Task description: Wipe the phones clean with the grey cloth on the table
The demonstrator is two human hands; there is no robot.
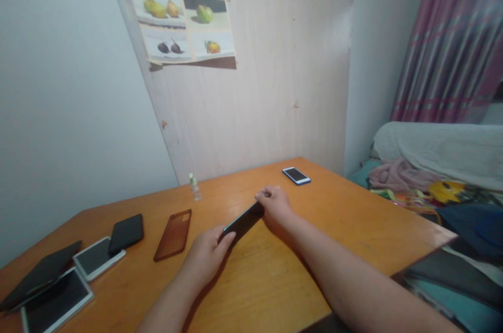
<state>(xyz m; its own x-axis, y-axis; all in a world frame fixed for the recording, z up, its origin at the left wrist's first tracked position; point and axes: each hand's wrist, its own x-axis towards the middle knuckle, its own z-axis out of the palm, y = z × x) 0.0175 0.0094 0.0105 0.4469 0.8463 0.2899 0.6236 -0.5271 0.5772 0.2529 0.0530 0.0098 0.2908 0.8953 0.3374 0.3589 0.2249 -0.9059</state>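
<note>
A black smartphone [247, 223] is held tilted above the wooden table, its dark face turned toward me. My left hand [210, 254] grips its lower left end, with the thumb lying along the near edge. At the upper right end, my right hand [275, 204] has its fingers closed on the phone's corner; the fingertips are partly hidden. To the left of the phone, a brown translucent phone case [173, 235] lies on the table. Farther back on the right rests a white-fronted phone [296, 175] in a blue case.
On the table [275, 286] at left lie a white tablet [58, 301], a dark folded cover [43, 273], a smaller white tablet [96, 259] and a black case [126, 232]. Small clear bottles [196, 190] stand near the wall. Cloths [401, 178] are piled at right beyond the table edge.
</note>
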